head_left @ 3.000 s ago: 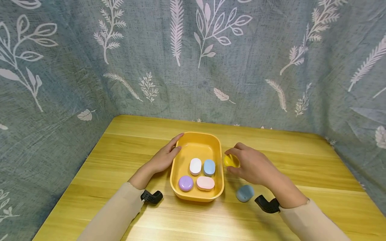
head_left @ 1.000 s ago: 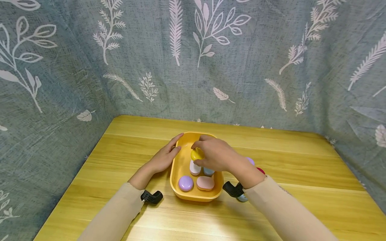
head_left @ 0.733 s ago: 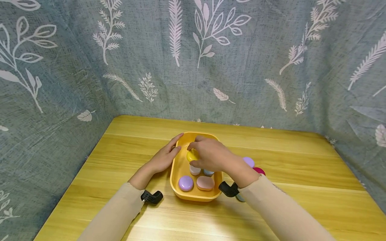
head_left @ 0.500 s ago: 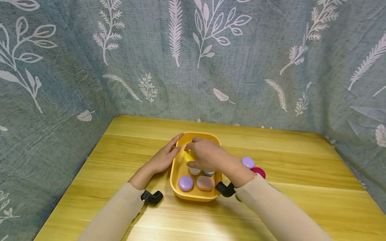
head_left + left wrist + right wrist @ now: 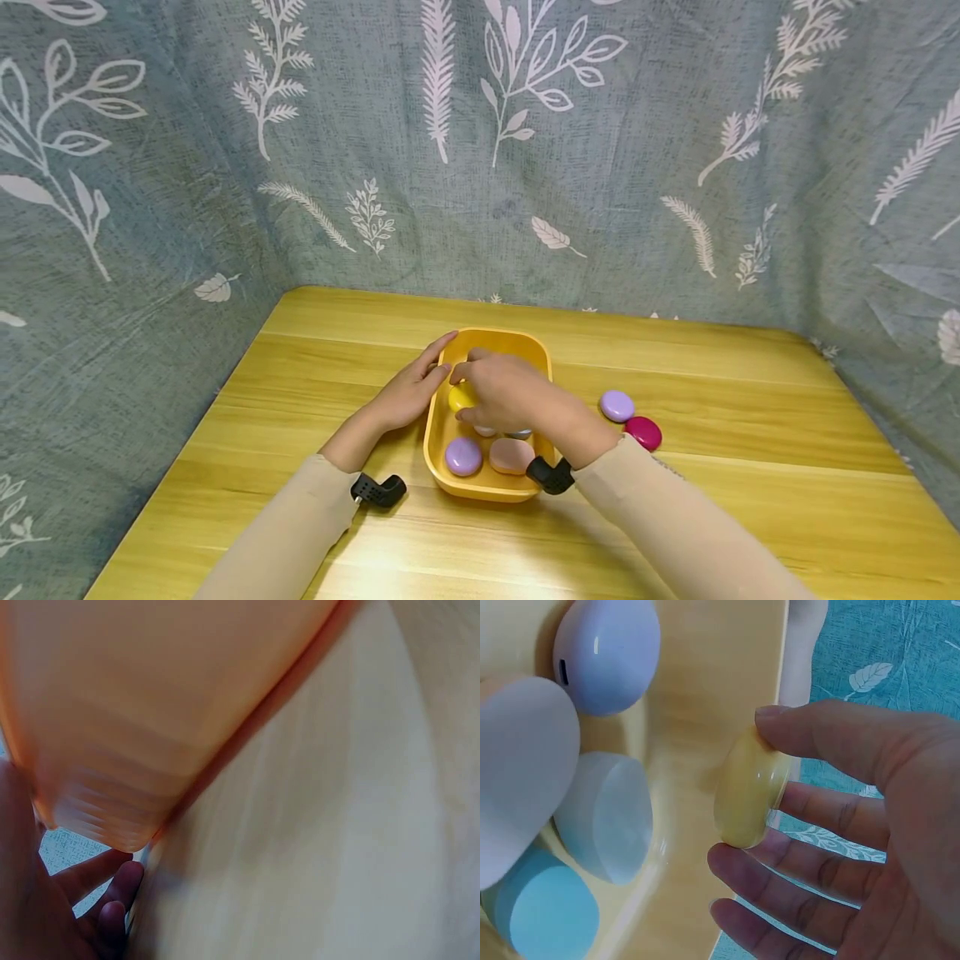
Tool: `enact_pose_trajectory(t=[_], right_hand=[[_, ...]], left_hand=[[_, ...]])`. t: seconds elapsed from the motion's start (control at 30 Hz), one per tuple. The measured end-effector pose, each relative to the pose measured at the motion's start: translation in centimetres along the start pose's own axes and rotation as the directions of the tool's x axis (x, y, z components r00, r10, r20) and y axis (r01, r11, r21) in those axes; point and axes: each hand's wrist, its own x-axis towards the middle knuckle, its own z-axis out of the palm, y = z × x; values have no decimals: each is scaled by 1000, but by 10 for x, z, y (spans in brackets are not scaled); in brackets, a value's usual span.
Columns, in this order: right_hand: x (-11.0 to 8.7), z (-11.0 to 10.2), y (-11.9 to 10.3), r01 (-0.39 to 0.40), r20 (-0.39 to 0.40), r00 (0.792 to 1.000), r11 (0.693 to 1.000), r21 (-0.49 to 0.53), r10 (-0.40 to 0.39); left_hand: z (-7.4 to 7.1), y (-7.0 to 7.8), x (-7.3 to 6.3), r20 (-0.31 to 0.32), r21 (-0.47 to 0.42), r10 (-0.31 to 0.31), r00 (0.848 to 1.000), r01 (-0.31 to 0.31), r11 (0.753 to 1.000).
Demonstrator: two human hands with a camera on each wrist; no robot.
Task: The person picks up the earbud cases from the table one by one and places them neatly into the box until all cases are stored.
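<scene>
My left hand (image 5: 408, 392) holds the left wall of an orange-yellow box (image 5: 491, 332), thumb over the rim and fingers along the outside. My right hand (image 5: 502, 387) is over the box and pinches a glossy yellow rounded case (image 5: 462, 401). In the right wrist view the yellow case (image 5: 742, 795) sits between thumb and fingers, beside the box wall. Inside the box lie a round purple case (image 5: 463, 456) and an oblong pink one (image 5: 512, 456). A white case (image 5: 484, 431) and a light blue case (image 5: 519, 433) are partly hidden by my right hand.
On the wooden table (image 5: 337, 333), right of the box, lie a round lilac case (image 5: 617, 406) and a magenta case (image 5: 643, 433) touching each other. The right sleeve partly covers something grey (image 5: 667, 467). A leaf-patterned cloth (image 5: 480, 208) rises behind the table.
My right hand has carried the yellow case from beside the box leftward into it. My forearm now hides the blue piece on the table. The left hand has stayed put.
</scene>
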Motion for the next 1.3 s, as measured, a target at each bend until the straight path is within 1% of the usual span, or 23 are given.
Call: enact_pose_trajectory(t=[0.23, 0.4, 0.6, 0.8, 1.1, 1.3], right_hand=[[0, 7, -5, 6, 3, 1000, 1000, -1, -6], [1, 12, -6, 43, 1, 999, 999, -5, -43], [1, 16, -6, 69, -10, 998, 998, 1, -69], [1, 16, -6, 70, 1, 998, 998, 8, -70], [8, 12, -6, 91, 22, 996, 996, -4, -91], [13, 12, -5, 91, 37, 995, 996, -20, -90]], left_hand=[[0, -1, 0, 6, -21, 14, 1000, -14, 1000], [0, -1, -2, 13, -37, 9, 1000, -9, 999], [2, -1, -3, 10, -30, 0, 1000, 0, 1000], [3, 1, -5, 9, -36, 3, 1000, -3, 999], [-2, 3, -1, 15, -28, 0, 1000, 1, 1000], [-3, 3, 0, 17, -36, 2, 1000, -2, 999]])
